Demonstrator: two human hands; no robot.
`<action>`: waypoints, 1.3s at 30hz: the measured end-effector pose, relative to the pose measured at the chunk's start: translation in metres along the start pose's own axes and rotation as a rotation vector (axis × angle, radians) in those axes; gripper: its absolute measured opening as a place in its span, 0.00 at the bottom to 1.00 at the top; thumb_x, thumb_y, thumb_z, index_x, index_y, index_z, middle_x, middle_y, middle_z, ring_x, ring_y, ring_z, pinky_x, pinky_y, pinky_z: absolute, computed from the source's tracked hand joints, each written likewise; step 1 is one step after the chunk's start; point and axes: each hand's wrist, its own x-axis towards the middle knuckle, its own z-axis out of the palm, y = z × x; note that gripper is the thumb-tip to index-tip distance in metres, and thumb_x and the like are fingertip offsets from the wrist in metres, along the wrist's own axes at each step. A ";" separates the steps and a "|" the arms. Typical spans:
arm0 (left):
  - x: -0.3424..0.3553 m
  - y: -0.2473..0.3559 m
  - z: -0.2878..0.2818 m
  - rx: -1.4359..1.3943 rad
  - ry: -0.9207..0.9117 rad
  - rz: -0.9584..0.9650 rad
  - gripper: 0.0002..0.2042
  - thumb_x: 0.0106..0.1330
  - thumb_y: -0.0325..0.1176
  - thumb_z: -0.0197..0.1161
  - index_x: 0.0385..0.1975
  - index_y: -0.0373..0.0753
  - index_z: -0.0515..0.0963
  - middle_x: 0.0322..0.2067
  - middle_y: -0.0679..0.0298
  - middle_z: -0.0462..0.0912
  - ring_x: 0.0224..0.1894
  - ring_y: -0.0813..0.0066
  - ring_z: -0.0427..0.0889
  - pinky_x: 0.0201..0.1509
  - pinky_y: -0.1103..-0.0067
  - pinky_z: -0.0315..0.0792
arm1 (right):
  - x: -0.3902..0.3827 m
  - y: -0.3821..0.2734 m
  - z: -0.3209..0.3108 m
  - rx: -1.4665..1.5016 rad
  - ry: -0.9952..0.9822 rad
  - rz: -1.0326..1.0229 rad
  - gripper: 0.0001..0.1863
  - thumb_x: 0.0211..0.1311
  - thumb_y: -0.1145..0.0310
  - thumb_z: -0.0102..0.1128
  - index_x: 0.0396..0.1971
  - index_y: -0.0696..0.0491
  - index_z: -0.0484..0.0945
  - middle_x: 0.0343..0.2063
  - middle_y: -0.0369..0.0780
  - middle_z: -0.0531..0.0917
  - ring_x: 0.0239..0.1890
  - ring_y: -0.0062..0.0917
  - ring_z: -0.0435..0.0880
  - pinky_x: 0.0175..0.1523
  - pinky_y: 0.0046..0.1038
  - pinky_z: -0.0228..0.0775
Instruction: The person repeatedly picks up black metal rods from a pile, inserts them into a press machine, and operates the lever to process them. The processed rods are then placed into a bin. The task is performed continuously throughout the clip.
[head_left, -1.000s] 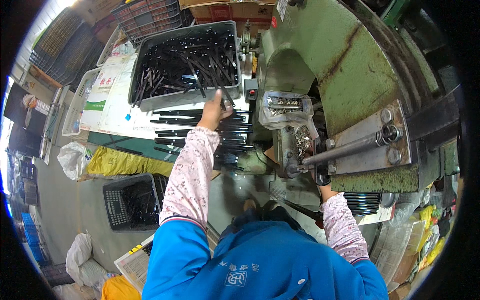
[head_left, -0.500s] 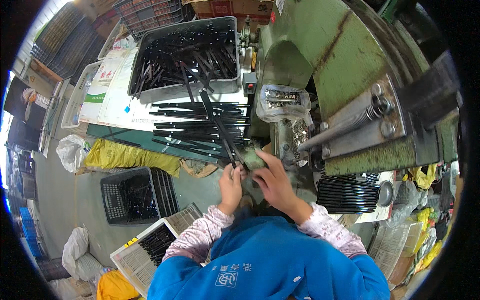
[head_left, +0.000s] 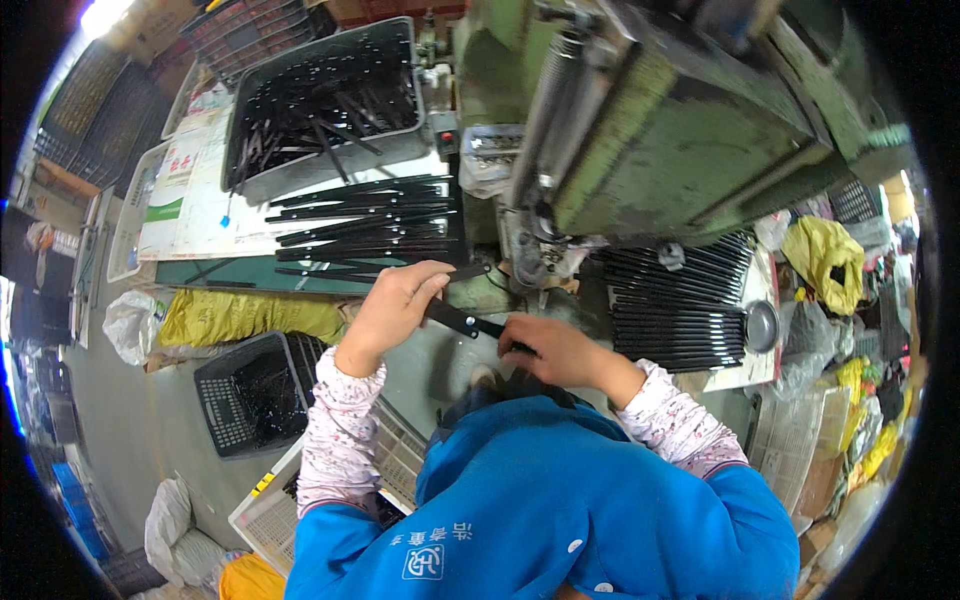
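Observation:
A black, flat metal strip assembly, joined by shiny rivets, lies slantwise between my two hands. My left hand is closed around its upper left part, and the end of a strip sticks out past the fingers toward the machine. Lower and to the right, my right hand grips the other end with curled fingers. Just beyond my left hand, several black strips lie side by side on the worktable. The green machine rises ahead of my right hand.
A grey bin heaped with black strips stands on the table at the far left. A plastic-lined tray of small metal parts sits beside the machine. On the right, black strips lie in rows near a round metal dish. A dark crate stands on the floor.
The strip assembly, which pointed away over the table, now lies across in front of me. My left hand has moved up and left. The view has shifted, showing more rows at right.

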 end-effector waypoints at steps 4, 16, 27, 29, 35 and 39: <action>0.027 0.029 0.013 -0.132 -0.121 -0.161 0.10 0.68 0.32 0.53 0.38 0.31 0.77 0.18 0.62 0.76 0.13 0.80 0.72 0.18 0.82 0.67 | -0.019 -0.008 -0.046 -0.119 0.115 -0.022 0.08 0.51 0.73 0.62 0.32 0.54 0.75 0.32 0.41 0.77 0.35 0.39 0.78 0.38 0.34 0.71; 0.068 0.025 0.023 -0.098 -0.318 -0.243 0.12 0.68 0.34 0.53 0.38 0.30 0.78 0.15 0.66 0.71 0.12 0.81 0.69 0.18 0.81 0.64 | 0.015 0.050 -0.032 0.257 0.736 0.260 0.10 0.56 0.73 0.63 0.35 0.61 0.77 0.31 0.40 0.82 0.32 0.20 0.80 0.37 0.24 0.73; 0.049 0.008 0.036 -0.218 0.042 -0.452 0.10 0.64 0.38 0.60 0.30 0.37 0.78 0.15 0.72 0.71 0.11 0.86 0.67 0.14 0.86 0.55 | 0.009 0.079 -0.031 0.818 0.392 0.626 0.17 0.60 0.57 0.60 0.33 0.58 0.76 0.21 0.35 0.75 0.23 0.18 0.73 0.28 0.23 0.66; 0.043 0.004 0.041 -0.196 0.084 -0.448 0.10 0.65 0.38 0.59 0.34 0.37 0.77 0.20 0.71 0.72 0.16 0.86 0.69 0.18 0.86 0.57 | -0.025 0.150 -0.015 -0.099 0.626 0.438 0.16 0.53 0.61 0.63 0.36 0.58 0.80 0.32 0.45 0.84 0.37 0.37 0.82 0.45 0.34 0.73; 0.020 0.007 0.058 0.104 0.728 -0.077 0.13 0.68 0.37 0.57 0.39 0.30 0.75 0.29 0.69 0.75 0.27 0.86 0.65 0.29 0.86 0.61 | -0.055 0.236 -0.009 -0.858 0.367 0.479 0.09 0.47 0.70 0.59 0.31 0.54 0.78 0.38 0.41 0.75 0.45 0.34 0.76 0.45 0.33 0.73; 0.008 0.032 0.066 0.172 0.617 -0.024 0.08 0.67 0.30 0.57 0.37 0.31 0.76 0.28 0.67 0.76 0.24 0.84 0.69 0.27 0.86 0.64 | -0.058 0.231 -0.014 -0.832 0.353 0.421 0.07 0.45 0.72 0.57 0.28 0.55 0.77 0.36 0.41 0.75 0.42 0.34 0.77 0.42 0.31 0.74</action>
